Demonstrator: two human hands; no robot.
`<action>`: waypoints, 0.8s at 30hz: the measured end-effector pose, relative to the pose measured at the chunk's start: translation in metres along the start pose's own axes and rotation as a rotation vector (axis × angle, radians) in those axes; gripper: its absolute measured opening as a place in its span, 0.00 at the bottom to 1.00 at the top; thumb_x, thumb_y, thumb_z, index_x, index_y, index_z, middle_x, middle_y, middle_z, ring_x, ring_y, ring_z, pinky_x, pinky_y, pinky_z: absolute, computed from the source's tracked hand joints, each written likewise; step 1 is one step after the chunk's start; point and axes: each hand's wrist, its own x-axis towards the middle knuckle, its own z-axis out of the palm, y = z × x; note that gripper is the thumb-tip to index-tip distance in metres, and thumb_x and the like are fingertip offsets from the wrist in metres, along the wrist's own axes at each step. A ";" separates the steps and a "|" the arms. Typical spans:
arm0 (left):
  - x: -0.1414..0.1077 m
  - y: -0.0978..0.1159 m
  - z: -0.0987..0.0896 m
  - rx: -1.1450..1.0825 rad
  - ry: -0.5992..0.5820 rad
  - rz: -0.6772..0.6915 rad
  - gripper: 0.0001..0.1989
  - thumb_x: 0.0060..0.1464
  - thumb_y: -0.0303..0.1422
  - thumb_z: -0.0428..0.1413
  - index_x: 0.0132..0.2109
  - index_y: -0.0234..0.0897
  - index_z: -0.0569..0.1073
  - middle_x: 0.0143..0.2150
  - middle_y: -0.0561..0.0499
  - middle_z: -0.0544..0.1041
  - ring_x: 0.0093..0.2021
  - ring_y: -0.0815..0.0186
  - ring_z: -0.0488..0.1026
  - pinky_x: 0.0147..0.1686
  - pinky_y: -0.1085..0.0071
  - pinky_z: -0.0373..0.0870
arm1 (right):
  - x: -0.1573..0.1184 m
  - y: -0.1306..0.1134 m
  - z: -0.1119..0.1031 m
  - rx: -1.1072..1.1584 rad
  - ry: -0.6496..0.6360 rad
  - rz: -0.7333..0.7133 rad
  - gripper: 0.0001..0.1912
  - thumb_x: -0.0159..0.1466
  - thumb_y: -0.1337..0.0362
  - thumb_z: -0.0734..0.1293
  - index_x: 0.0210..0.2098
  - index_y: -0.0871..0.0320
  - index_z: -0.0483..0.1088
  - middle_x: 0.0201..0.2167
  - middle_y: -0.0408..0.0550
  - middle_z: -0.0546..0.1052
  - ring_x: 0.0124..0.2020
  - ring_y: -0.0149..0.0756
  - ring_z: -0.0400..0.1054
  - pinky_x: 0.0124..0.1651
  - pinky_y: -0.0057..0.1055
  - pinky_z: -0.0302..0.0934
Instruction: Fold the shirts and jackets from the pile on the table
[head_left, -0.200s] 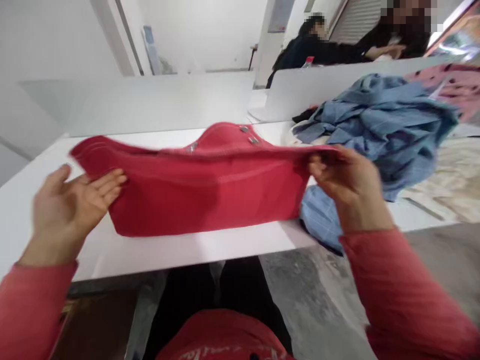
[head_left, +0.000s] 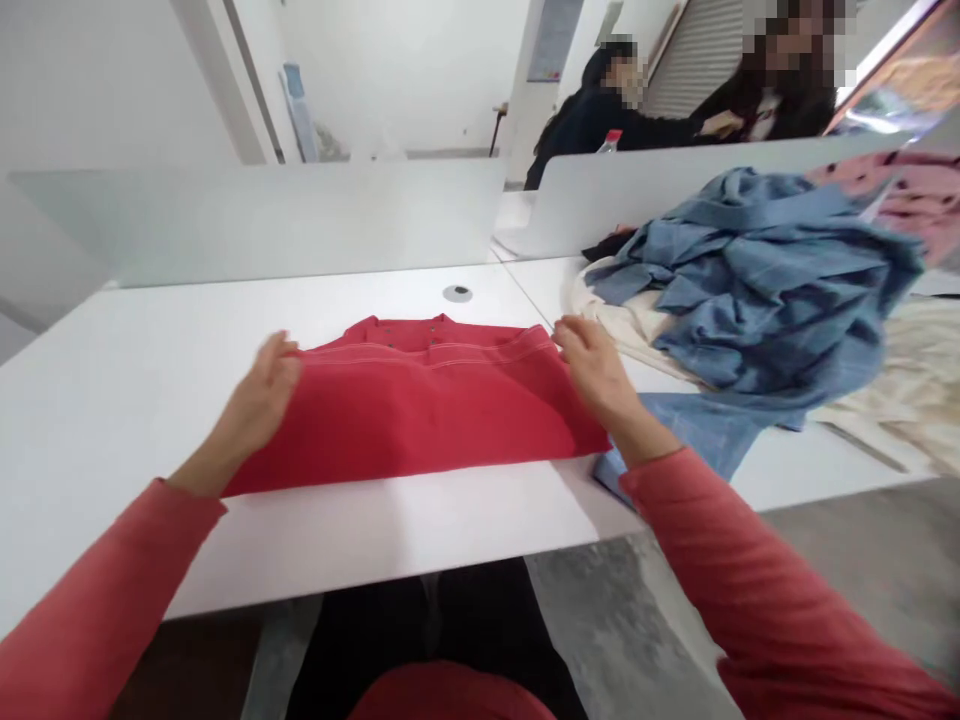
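Head view: red shirt (head_left: 420,410) flat on table (head_left: 127,400) now, not lifted; L hand (head_left: 259,395), R hand (head_left: 596,370) both open at edges.

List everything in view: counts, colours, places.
folded garment: 1, red, mid-table
denim garment: 1, blue, heaped at table's right
cloth: 1, cream, under and beside the denim
dotted garment: 1, pink, far right behind the denim
table: 1, white, across the view
desk grommet: 1, grey, in the table behind the red garment
divider panels: 2, pale, along the table's far edge
bottle: 1, red cap, beyond the dividers
co-workers: 2, dark clothes, beyond the dividers
left hand: 1, bare, on the garment's left side
right hand: 1, bare, on its right side
sleeves: 2, red, on both forearms
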 end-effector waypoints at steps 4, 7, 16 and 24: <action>-0.001 -0.034 0.030 0.629 -0.356 0.188 0.26 0.53 0.46 0.43 0.57 0.40 0.59 0.62 0.48 0.54 0.63 0.53 0.41 0.58 0.46 0.38 | -0.011 0.023 0.031 -0.682 -0.281 -0.330 0.29 0.61 0.50 0.53 0.56 0.61 0.55 0.59 0.55 0.54 0.61 0.49 0.41 0.57 0.53 0.42; -0.006 -0.051 0.040 0.825 -0.463 0.153 0.30 0.55 0.48 0.35 0.61 0.39 0.52 0.63 0.49 0.50 0.63 0.56 0.40 0.58 0.49 0.41 | -0.019 0.036 0.043 -0.872 -0.501 -0.288 0.30 0.63 0.49 0.48 0.59 0.59 0.52 0.60 0.52 0.54 0.61 0.49 0.41 0.57 0.55 0.42; -0.004 -0.044 0.031 0.884 -0.488 0.116 0.30 0.55 0.46 0.33 0.61 0.37 0.51 0.64 0.49 0.48 0.63 0.57 0.40 0.59 0.53 0.43 | -0.005 0.023 0.029 -0.593 -0.519 -0.174 0.30 0.61 0.50 0.54 0.58 0.59 0.54 0.59 0.52 0.56 0.61 0.43 0.45 0.59 0.44 0.42; -0.041 0.008 0.060 0.830 -0.357 0.435 0.28 0.56 0.46 0.35 0.59 0.37 0.57 0.62 0.48 0.54 0.63 0.56 0.44 0.57 0.53 0.49 | -0.010 0.037 -0.031 -0.463 -0.095 0.294 0.33 0.53 0.49 0.64 0.49 0.68 0.61 0.47 0.65 0.67 0.49 0.49 0.62 0.49 0.39 0.56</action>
